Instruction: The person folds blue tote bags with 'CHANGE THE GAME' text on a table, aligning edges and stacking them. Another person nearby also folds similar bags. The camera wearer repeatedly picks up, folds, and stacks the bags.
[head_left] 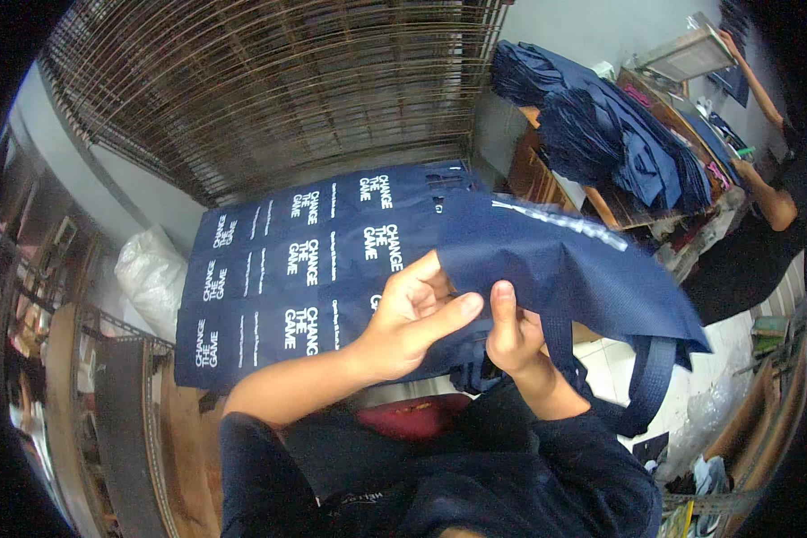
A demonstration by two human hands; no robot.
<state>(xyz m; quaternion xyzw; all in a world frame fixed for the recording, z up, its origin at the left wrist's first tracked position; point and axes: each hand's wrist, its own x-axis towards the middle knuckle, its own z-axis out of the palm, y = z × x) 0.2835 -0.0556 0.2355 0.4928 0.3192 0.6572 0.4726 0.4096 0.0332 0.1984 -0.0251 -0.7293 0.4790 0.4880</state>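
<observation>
A navy blue cloth tote bag (583,278) with white print and wide strap handles hangs sideways in front of me. My left hand (412,323) grips its left edge, fingers curled behind the cloth and thumb stretched out on the near side. Close beside it, my right hand (516,336) is closed on the bag's lower edge with the thumb raised; its other fingers are partly hidden. One handle (652,381) loops down to the right of my right wrist. Behind my hands, rows of printed navy bags (269,269) lie overlapping on a flat surface.
A large wire drying rack (269,81) rises behind the bags. A white plastic sack (151,273) stands at the left. At the back right, navy cloth is piled (601,134) on a wooden table; there another person (753,242) holds a flat frame (686,56). Shelves (758,394) stand at the right.
</observation>
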